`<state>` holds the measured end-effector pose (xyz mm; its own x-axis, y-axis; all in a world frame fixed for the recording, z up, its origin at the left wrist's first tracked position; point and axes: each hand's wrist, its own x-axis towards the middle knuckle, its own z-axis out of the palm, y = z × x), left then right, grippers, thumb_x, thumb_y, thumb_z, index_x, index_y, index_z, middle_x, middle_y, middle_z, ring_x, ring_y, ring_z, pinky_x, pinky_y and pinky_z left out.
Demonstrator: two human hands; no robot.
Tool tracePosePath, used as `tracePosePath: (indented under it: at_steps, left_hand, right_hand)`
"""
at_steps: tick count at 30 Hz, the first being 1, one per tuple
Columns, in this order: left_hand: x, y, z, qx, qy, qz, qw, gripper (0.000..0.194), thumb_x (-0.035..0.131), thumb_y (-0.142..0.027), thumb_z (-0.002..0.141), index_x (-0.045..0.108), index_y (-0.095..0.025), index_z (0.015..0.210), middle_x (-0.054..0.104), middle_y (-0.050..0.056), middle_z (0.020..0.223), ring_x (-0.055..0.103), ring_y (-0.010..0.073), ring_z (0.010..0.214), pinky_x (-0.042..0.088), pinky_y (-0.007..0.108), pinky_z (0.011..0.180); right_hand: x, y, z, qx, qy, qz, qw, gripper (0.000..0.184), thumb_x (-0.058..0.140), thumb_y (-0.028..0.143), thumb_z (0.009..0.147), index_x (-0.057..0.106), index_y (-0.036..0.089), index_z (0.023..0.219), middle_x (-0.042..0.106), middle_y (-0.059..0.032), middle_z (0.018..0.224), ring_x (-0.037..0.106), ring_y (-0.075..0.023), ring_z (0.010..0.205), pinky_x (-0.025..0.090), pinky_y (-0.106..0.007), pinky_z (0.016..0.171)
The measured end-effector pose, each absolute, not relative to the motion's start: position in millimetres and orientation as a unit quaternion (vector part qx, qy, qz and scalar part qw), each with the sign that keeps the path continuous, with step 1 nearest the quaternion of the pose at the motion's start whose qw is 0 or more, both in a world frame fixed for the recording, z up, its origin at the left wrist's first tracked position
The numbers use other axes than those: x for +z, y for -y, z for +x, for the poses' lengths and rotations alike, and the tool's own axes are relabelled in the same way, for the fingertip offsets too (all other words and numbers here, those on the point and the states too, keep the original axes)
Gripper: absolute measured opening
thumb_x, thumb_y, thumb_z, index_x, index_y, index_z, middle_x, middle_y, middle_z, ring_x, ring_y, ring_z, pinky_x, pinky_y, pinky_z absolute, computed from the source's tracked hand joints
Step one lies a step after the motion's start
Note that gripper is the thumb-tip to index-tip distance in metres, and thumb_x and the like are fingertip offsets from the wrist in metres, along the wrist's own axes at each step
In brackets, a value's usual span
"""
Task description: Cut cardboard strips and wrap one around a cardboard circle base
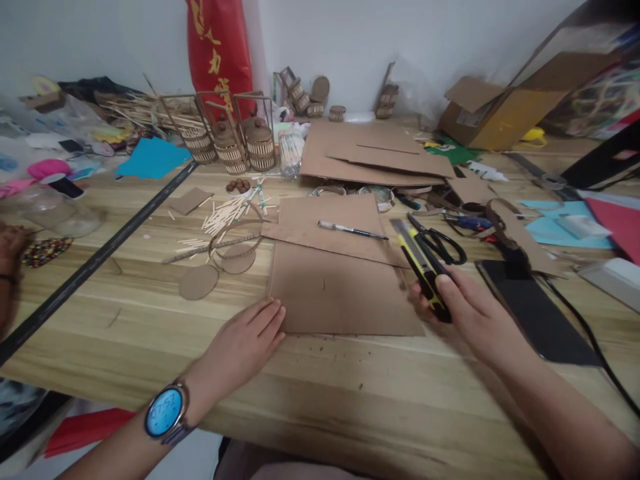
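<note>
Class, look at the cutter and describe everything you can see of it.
The cutter is long and slim, with a yellow and black body that looks like plastic. The right hand grips its lower end, the only contact that clearly shows. It slants, front end pointing forward and left, by the right edge of the cardboard, left of the scissors. Whether its blade is out is too blurred to tell.

Two cardboard discs [199,283] lie on the table; there are three large handled baskets [261,145], one utility knife [423,267], one pen [353,231], one pair of scissors [440,244]; the blurred small baskets [337,114] seem at least four.
</note>
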<state>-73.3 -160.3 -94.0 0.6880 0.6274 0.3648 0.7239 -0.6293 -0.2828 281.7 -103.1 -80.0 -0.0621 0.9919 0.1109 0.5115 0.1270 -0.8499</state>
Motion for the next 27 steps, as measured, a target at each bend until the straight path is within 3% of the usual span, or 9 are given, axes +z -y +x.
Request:
tracePosePath:
  at_steps: [4,9,13,16,27]
  left_hand:
    - [-92.1,160.3,-70.4,-0.111,0.379,-0.894,0.212,0.044,0.028,-0.020,0.105,0.069,-0.003,0.107,0.074,0.013,0.107,0.067,0.0242,0.102,0.051,0.036,0.096]
    - [-91.6,161.2,-69.2,-0.110,0.384,-0.895,0.198,0.042,0.031,-0.020,0.104,0.068,-0.001,0.109,0.073,0.014,0.108,0.067,0.0256,0.103,0.050,0.038,0.095]
    - [-92.2,162.4,-68.6,-0.114,0.396,-0.891,0.190,0.039,0.032,-0.021,0.104,0.067,-0.003,0.109,0.073,0.013,0.107,0.066,0.0257,0.104,0.051,0.038,0.096]
    - [-92.7,162.9,-68.5,-0.116,0.399,-0.889,0.193,0.037,0.034,-0.021,0.103,0.066,-0.004,0.111,0.073,0.013,0.108,0.066,0.0257,0.104,0.051,0.037,0.096]
    - [-92.8,163.0,-68.8,-0.117,0.398,-0.891,0.186,0.037,0.035,-0.021,0.103,0.065,-0.003,0.111,0.072,0.014,0.107,0.065,0.0261,0.104,0.053,0.039,0.093]
  right_hand:
    - [-74.6,105.5,278.1,0.571,0.482,-0.499,0.438,0.035,0.065,0.054,0.085,0.062,0.023,0.102,0.066,-0.0045,0.093,0.061,-0.0151,0.071,0.055,-0.027,0.061]
    - [-75.0,109.4,278.1,0.656,0.378,-0.466,0.458,0.039,0.081,0.048,0.072,0.066,0.024,0.099,0.067,-0.0036,0.098,0.061,-0.0140,0.074,0.056,-0.025,0.059]
    - [-69.7,112.5,278.2,0.672,0.380,-0.435,0.463,0.034,0.082,0.041,0.073,0.067,0.024,0.099,0.063,-0.0015,0.091,0.056,-0.0113,0.068,0.052,-0.021,0.053]
    - [-66.2,113.2,276.3,0.651,0.387,-0.440,0.484,0.034,0.082,0.046,0.073,0.068,0.022,0.092,0.060,0.0003,0.082,0.049,-0.0076,0.059,0.044,-0.015,0.043]
    - [-60.7,113.3,271.8,0.610,0.352,-0.541,0.459,0.061,0.083,0.070,0.053,0.054,0.018,0.068,0.052,0.0048,0.056,0.033,-0.0019,0.034,0.025,-0.012,0.026]
